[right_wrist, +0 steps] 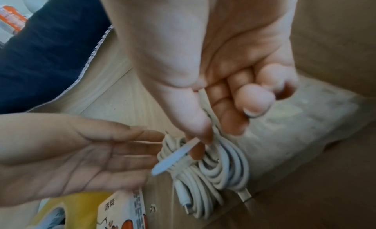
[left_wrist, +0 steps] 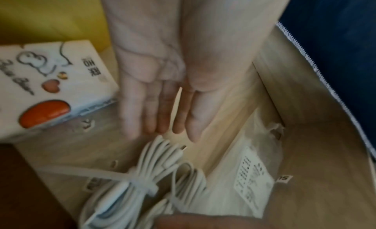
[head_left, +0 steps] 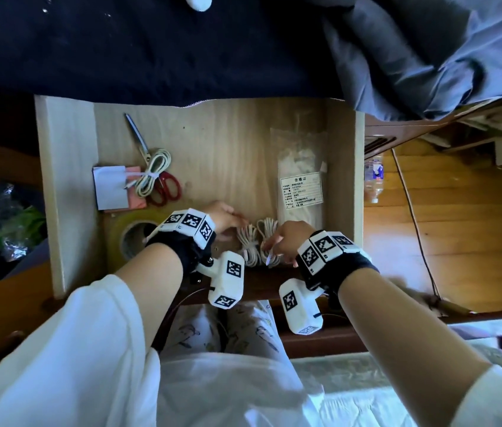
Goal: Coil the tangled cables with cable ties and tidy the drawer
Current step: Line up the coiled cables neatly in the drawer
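Two coiled white cables [head_left: 249,245] [head_left: 269,241] lie side by side at the front of the open wooden drawer [head_left: 68,180]. My right hand [head_left: 286,238] [right_wrist: 213,104] pinches the white cable tie [right_wrist: 173,158] wrapped on the right coil [right_wrist: 213,168] between thumb and forefinger; the tie's tail sticks out to the left. My left hand [head_left: 223,215] [left_wrist: 162,104] hovers open just beside the coils, fingers straight, holding nothing. The coil in the left wrist view [left_wrist: 142,152] has a tie [left_wrist: 142,182] cinched round its middle. A third tied coil [head_left: 152,172] lies at the back left.
Red-handled scissors [head_left: 168,188], a note pad [head_left: 109,188] and a yellow tape roll [head_left: 126,232] fill the drawer's left side. A bag of cable ties [head_left: 300,180] lies on the right. A tissue packet [left_wrist: 50,87] sits near my left hand. Dark bedding [head_left: 151,57] overhangs the back.
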`<control>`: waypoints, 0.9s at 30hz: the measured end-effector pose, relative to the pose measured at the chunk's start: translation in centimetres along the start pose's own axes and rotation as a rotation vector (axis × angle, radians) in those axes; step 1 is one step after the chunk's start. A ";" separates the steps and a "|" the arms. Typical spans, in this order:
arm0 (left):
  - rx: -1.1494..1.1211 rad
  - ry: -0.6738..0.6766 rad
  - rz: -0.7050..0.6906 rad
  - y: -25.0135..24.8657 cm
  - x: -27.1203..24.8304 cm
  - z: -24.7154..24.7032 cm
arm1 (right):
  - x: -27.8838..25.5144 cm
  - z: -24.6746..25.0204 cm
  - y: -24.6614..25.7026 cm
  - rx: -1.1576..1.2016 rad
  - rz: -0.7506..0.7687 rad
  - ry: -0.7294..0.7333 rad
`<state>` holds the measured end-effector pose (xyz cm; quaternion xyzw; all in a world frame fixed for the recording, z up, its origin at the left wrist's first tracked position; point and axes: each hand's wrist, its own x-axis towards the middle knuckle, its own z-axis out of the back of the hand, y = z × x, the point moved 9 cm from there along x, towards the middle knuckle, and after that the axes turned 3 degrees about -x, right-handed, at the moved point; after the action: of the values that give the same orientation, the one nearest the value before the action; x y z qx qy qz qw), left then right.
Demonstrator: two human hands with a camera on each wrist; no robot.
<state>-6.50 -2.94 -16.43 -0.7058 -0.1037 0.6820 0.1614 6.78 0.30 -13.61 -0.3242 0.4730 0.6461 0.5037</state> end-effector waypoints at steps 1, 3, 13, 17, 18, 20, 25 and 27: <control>0.012 0.019 0.029 0.3 -0.3 -0.2 | -0.1 -0.1 -0.2 0.027 -0.011 0.007; -0.010 0.082 0.091 1.0 -0.7 -1.3 | -0.1 -0.6 -0.8 0.114 -0.038 0.044; -0.146 0.030 0.049 0.7 -2.7 1.5 | -0.8 0.5 1.0 0.084 0.025 0.043; -0.281 -0.171 0.044 2.0 -5.7 9.1 | -0.4 2.5 6.0 0.202 0.155 -0.123; -0.290 -0.222 0.082 3.1 -6.3 10.6 | -0.3 2.7 7.3 0.276 0.165 -0.137; -0.287 -0.272 0.143 5.3 -6.8 12.5 | 0.5 2.9 9.7 0.426 0.165 -0.139; -0.201 -0.363 0.190 8.6 -6.5 14.1 | 2.4 0.9 14.1 0.580 0.091 -0.019; -0.102 -0.377 0.182 8.5 -6.2 14.5 | 3.3 -0.6 13.7 0.534 0.009 0.022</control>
<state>-21.89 -11.90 -14.05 -0.5793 -0.1026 0.8076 0.0409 -7.34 0.26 -12.84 -0.1845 0.6335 0.4971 0.5635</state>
